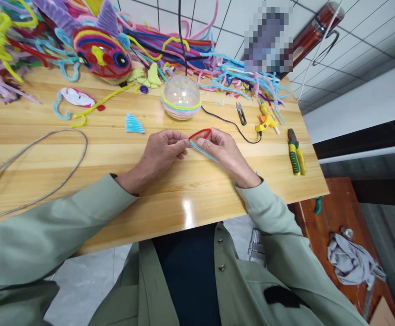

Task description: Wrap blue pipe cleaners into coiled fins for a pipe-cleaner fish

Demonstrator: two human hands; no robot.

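Between my two hands are a red pipe cleaner, bent into a narrow loop, and a straight light blue pipe cleaner. My left hand pinches the end where the red and blue meet. My right hand is closed on the other side, thumb and finger on the red loop, with the blue length running under the thumb. Just beyond them stands a clear plastic ball with yellow, blue and pink bands around its lower half. A patch of blue pipe cleaner strips lies left of my left hand.
A decorated fish-like figure and heaps of pipe cleaners line the back. To the right lie thread snips, a yellow glue gun with its cord, and pliers. A looped cable lies left.
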